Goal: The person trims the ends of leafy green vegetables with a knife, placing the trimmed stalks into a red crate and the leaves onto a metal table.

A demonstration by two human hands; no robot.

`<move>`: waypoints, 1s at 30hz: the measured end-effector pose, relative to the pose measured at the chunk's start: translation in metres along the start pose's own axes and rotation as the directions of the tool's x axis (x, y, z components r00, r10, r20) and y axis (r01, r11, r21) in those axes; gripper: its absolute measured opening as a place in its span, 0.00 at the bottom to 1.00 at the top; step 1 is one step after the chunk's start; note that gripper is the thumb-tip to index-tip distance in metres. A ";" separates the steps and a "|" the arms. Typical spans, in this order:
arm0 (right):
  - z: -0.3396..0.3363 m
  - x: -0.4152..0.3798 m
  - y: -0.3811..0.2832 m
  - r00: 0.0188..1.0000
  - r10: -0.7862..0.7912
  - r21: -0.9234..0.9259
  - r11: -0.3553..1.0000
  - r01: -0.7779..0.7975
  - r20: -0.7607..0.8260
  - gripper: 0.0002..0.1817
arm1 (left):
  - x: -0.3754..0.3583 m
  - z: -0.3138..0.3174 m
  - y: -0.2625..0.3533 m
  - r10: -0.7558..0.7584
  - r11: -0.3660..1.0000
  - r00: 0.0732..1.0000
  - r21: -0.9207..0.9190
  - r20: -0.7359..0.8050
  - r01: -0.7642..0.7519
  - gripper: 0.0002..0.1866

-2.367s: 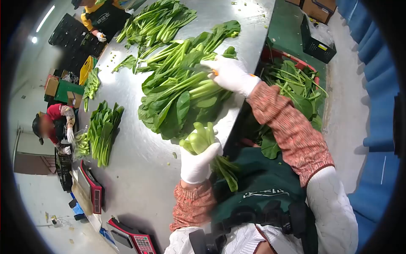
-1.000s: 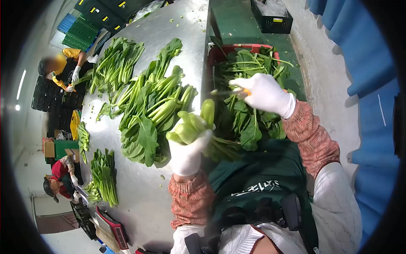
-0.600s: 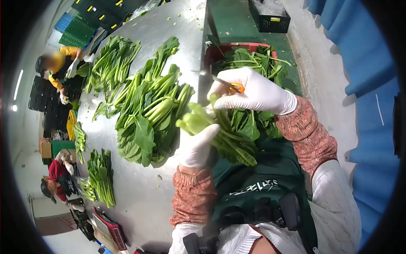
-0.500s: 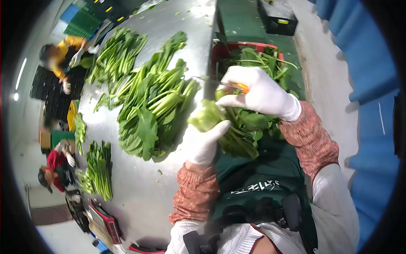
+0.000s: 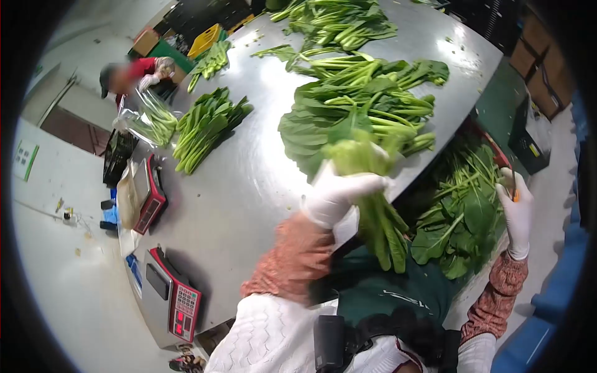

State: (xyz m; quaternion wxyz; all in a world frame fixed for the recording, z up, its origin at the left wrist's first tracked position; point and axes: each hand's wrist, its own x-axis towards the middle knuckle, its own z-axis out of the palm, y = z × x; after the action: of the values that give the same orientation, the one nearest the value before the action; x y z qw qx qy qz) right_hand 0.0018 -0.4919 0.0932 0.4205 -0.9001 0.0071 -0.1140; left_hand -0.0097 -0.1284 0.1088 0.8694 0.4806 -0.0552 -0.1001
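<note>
Keep your left hand (image 5: 336, 196) clenched on the greens bundle (image 5: 373, 205) over the counter (image 5: 249, 186); right hand (image 5: 516, 214) grips an orange-handled tool (image 5: 514, 194).

Bright overhead glare on the steel table (image 5: 249, 186), fisheye-warped dark edges.

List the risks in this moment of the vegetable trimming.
1. The right hand grips an orange-handled knife off to the side, above the crate of greens; if attention stays on the table, the blade could nick something unseen.
2. The left hand holds a bunch of greens by the stem end, leaves hanging past the metal table edge; loose stalks may slip out.
3. The bunch looks blurred, so a fast swing might knock the big pile.
</note>
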 end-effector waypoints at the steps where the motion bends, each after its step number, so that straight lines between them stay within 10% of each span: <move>1: -0.002 0.002 0.023 0.999 0.040 0.039 0.998 -0.041 0.017 0.21 | -0.011 -0.016 0.020 0.005 0.988 0.995 -0.150 -0.096 -0.019 0.30; 6: -0.008 -0.023 0.106 0.986 0.161 0.048 0.986 -0.159 -0.034 0.19 | -0.070 -0.176 0.054 0.182 0.834 0.791 -0.334 -0.584 -0.438 0.26; 9: -0.013 -0.046 0.143 0.960 0.280 -0.008 0.960 -0.280 -0.012 0.19 | -0.103 -0.282 0.061 0.169 0.767 0.409 -0.141 -0.897 -0.626 0.19; 15: 0.004 -0.048 0.131 0.965 0.263 0.022 0.965 -0.263 -0.007 0.18 | -0.098 -0.416 0.134 0.092 0.879 0.409 -0.119 -0.908 -0.462 0.44; 17: 0.017 -0.047 0.106 0.964 0.265 -0.013 0.964 -0.266 -0.029 0.19 | -0.052 -0.316 0.138 0.078 0.954 0.304 -0.018 -0.949 -0.299 0.47; 19: 0.028 -0.046 0.076 0.958 0.284 -0.053 0.957 -0.286 -0.042 0.18 | -0.036 -0.284 0.129 0.343 0.877 0.476 0.095 -0.809 -0.471 0.45; 22: 0.039 -0.051 0.078 0.975 0.204 -0.089 0.973 -0.211 -0.084 0.18 | -0.024 -0.116 0.121 0.762 0.628 0.456 0.353 -0.461 -0.693 0.37; 23: 0.042 -0.053 0.079 0.977 0.189 -0.052 0.979 -0.195 -0.102 0.17 | -0.045 -0.074 0.120 0.951 0.240 0.233 0.961 -0.203 -0.140 0.36; 26: 0.049 -0.048 0.077 0.981 0.183 0.061 0.982 -0.179 -0.065 0.15 | -0.050 0.011 0.095 0.816 -0.262 0.323 0.804 0.480 -0.533 0.36; 30: 0.084 -0.026 0.043 0.995 0.087 0.151 0.984 -0.092 0.040 0.14 | -0.031 0.062 0.073 0.580 -0.359 0.353 0.619 0.734 -0.698 0.36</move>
State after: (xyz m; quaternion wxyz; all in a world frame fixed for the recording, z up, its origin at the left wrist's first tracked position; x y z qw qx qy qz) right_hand -0.0026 -0.4535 0.0034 0.4929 -0.8658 0.0318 -0.0805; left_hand -0.0434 -0.1351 0.2034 0.2565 0.7553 -0.4065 0.4455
